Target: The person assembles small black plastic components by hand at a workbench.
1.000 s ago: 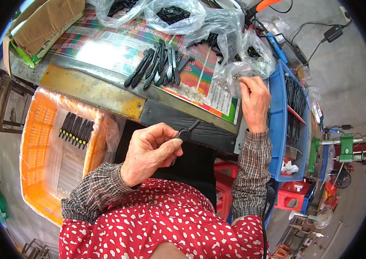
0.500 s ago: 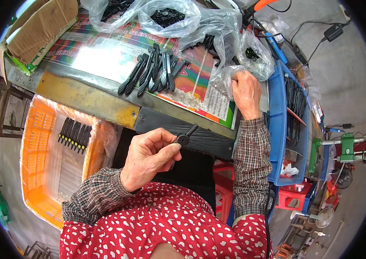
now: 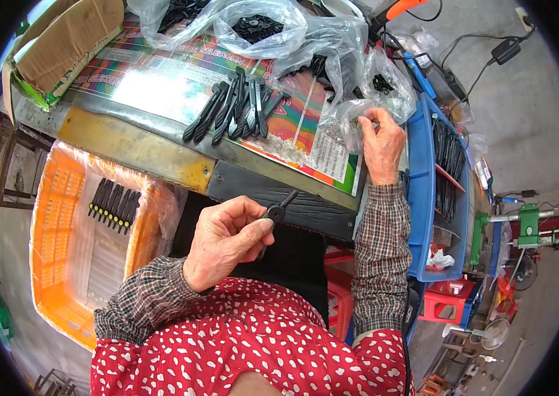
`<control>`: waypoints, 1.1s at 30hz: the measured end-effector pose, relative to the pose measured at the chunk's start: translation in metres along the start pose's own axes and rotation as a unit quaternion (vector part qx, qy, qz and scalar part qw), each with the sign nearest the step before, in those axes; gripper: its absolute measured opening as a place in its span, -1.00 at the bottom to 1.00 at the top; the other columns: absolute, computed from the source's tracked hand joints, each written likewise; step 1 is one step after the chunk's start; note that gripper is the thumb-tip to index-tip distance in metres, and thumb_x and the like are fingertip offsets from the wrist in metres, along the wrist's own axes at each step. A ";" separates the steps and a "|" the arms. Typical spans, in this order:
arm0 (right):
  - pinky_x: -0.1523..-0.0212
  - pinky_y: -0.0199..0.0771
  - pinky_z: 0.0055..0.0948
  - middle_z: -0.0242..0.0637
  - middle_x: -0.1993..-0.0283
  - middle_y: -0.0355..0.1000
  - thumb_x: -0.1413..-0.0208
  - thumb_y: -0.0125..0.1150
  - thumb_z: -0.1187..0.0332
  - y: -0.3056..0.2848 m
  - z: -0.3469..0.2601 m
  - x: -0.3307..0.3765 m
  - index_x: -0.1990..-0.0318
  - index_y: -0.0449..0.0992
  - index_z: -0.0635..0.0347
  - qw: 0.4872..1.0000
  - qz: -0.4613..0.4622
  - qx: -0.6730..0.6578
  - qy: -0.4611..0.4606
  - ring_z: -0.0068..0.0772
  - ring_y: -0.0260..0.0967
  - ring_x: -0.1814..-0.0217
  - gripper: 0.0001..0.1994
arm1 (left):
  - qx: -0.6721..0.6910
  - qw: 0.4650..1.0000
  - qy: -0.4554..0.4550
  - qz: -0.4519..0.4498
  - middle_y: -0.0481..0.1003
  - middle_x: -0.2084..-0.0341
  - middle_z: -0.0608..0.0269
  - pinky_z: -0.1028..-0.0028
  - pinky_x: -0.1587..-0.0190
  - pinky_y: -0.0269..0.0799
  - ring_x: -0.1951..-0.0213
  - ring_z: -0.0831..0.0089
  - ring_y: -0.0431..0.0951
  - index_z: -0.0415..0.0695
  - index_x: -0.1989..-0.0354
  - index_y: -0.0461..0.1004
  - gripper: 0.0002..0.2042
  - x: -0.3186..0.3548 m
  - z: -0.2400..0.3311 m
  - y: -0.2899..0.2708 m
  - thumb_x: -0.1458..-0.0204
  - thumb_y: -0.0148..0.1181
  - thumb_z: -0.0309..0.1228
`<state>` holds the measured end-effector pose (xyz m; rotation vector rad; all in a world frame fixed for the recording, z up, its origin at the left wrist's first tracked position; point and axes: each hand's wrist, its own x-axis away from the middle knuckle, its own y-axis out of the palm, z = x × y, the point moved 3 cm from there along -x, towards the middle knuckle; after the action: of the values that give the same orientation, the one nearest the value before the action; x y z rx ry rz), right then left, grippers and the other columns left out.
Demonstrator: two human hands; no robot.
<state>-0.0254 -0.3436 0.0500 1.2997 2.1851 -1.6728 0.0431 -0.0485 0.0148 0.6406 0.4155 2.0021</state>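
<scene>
Head view: left hand [image 3: 226,241], pinch-grip on disc-headed black part [image 3: 277,212]; right hand [image 3: 383,144], grip unclear, at crumpled plastic bag [image 3: 344,123].

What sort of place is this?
Probably a small hand-assembly workshop: the left hand grips a black round-headed part, a heap of slim black parts lies on the worn workbench, and an orange perforated crate holds a row of yellow-ended black pieces.
</scene>
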 end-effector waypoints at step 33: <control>0.50 0.39 -0.67 -0.21 0.32 0.46 -0.05 0.16 0.63 -0.037 -0.119 0.126 0.19 0.43 0.38 0.867 -0.093 -0.470 0.135 -0.53 0.44 0.41 -0.84 | 0.034 0.999 -0.001 0.016 0.49 0.55 0.31 0.74 0.66 0.20 0.65 0.73 0.36 -0.24 0.29 0.40 -0.92 0.011 -0.009 0.003 -0.12 0.10 -0.49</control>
<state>-0.0820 -0.1757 0.0569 1.0501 2.7451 -0.2546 0.0309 -0.0410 0.0121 0.6956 0.4769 2.0234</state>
